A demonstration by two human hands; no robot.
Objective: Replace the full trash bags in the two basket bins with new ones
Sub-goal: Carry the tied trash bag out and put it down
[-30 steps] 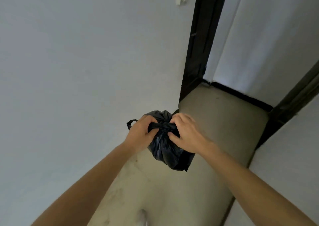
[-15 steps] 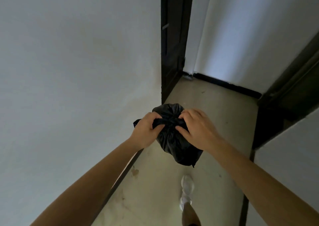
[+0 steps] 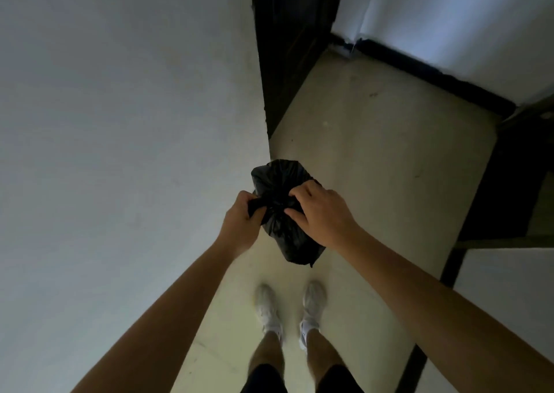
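Both hands, left hand (image 3: 241, 223) and right hand (image 3: 322, 214), pinch the black trash bag (image 3: 283, 182) neck, likely knotting it shut above the floor (image 3: 374, 152).

Under you runs a pale floor (image 3: 374, 152), scuffed and speckled with small dark marks. Your white sneakers (image 3: 266, 308) stand side by side on it, toes forward. On your left a plain white wall (image 3: 120, 122) fills the view and ends at a dark door frame (image 3: 284, 47). Ahead, a black baseboard (image 3: 434, 74) lines another white wall, with more dark trim at right.
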